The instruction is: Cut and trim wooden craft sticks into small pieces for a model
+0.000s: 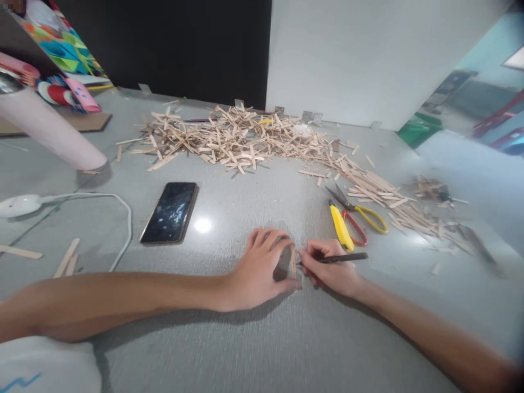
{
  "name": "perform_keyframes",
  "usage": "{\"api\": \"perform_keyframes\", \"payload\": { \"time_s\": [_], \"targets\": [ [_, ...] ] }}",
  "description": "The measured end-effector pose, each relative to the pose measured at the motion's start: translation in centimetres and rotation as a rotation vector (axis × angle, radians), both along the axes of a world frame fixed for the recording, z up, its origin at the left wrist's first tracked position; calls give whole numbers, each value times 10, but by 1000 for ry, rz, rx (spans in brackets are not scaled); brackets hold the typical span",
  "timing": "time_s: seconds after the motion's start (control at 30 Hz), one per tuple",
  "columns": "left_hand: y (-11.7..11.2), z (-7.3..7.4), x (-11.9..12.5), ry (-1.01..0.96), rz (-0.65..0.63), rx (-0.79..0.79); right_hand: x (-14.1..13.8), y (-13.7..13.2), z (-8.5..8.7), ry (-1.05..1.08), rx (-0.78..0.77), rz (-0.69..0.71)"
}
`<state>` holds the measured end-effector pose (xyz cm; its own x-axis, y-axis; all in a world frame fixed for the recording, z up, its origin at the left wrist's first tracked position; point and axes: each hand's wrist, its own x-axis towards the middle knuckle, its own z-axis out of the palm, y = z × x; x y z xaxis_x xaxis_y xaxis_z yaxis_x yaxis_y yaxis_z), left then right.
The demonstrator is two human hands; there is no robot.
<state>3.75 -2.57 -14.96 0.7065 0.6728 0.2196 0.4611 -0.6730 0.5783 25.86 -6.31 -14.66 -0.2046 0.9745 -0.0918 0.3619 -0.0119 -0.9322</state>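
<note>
Between the thumb and fingers of my left hand point(256, 273) stands a short wooden stick point(293, 262), held at its two ends. My right hand point(333, 267) grips a dark pen point(347, 257), its tip close to the stick's right side; whether it touches I cannot tell. Just beyond my right hand lie a yellow utility knife point(340, 226) and scissors point(360, 213) with one red and one yellow handle loop, blades spread. A phone point(170, 212) rests on the grey table point(229, 349) to the left of my left hand.
A long heap of wooden sticks point(241, 136) runs along the back, with more sticks point(380, 188) trailing right. At left are a pale pink cylinder point(61, 125), a white cable point(126, 218) and a few loose sticks point(67, 259). A black-and-white panel point(335, 60) stands behind.
</note>
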Motion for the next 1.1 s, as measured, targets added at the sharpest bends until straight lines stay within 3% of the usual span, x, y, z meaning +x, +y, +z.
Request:
{"api": "perform_keyframes", "payload": {
  "time_s": [0.27,0.5,0.77,1.1],
  "targets": [
    [1,-1,0,-23,-2,-31,1,-1,-3,-3,-23,-74],
    [-2,-13,-5,-125,143,-108,-1,0,1,29,-61,-132],
    [0,-6,-4,0,-39,119,0,-1,0,52,-20,-114],
    [0,-9,-4,-60,-9,50,-2,-1,4,136,26,-195]
  ]
}}
